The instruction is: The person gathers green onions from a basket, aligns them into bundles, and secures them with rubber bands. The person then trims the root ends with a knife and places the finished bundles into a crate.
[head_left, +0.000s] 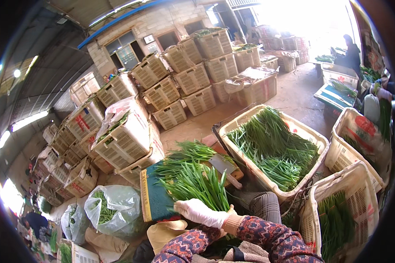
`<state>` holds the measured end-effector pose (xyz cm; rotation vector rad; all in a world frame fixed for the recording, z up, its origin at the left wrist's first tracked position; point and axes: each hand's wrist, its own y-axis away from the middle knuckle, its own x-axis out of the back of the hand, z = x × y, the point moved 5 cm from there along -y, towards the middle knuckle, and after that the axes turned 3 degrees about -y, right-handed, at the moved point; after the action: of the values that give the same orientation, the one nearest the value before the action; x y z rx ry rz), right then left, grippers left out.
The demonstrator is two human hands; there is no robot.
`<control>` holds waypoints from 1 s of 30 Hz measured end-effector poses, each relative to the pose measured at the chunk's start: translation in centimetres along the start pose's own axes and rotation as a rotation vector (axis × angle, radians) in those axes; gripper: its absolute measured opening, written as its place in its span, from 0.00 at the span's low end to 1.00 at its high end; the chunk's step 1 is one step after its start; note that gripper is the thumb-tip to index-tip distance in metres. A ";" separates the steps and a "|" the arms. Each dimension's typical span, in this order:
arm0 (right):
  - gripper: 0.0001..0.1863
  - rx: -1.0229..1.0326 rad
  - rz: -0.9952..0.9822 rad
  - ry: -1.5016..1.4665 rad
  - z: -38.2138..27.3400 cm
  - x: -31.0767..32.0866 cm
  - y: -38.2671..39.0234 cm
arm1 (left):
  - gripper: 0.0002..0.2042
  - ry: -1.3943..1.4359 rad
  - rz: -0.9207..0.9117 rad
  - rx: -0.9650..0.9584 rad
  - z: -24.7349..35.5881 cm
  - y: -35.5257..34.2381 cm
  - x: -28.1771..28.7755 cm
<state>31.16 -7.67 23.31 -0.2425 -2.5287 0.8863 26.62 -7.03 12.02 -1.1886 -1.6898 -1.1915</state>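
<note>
A white glove covers my right hand [199,212], which reaches left across my left wrist. Its fingers look stretched out and lie at the near edge of a heap of green chives [195,182]. My left hand [222,232] is mostly hidden beneath the right wrist and cuff, with just a bit of skin showing; its fingers cannot be seen. More green leaves show below the hands, near my lap. The heap rests on a green board with a yellow edge [143,197]. Just beyond it, a flat metal blade [222,163] lies by a wooden block [236,175].
To my right stands a cream crate [324,147] full of chives. Another crate [368,175] nearer me holds upright bundles. Clear plastic bags [118,208] of greens sit at left. Stacked crates [191,79] line the back. A person [350,55] is at the far right.
</note>
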 end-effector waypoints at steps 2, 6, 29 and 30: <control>0.10 0.046 0.046 -0.153 -2.9 0.5 -0.5 | 0.20 0.034 0.015 0.007 -0.2 0.2 0.0; 0.18 0.395 0.101 0.037 -7.4 4.1 -1.1 | 0.20 0.117 0.047 0.031 -0.8 -1.1 0.5; 0.64 -0.152 0.784 -0.213 -1.5 30.6 19.0 | 0.30 1.362 0.777 -0.402 2.1 -11.3 21.9; 0.63 -0.137 0.791 -0.091 -2.0 32.2 20.0 | 0.29 1.351 0.802 -0.434 2.9 -12.3 22.6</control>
<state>3.95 18.84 23.51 -1.3327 -2.5799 0.9959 7.98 0.05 28.52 -0.7609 0.0592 -1.3075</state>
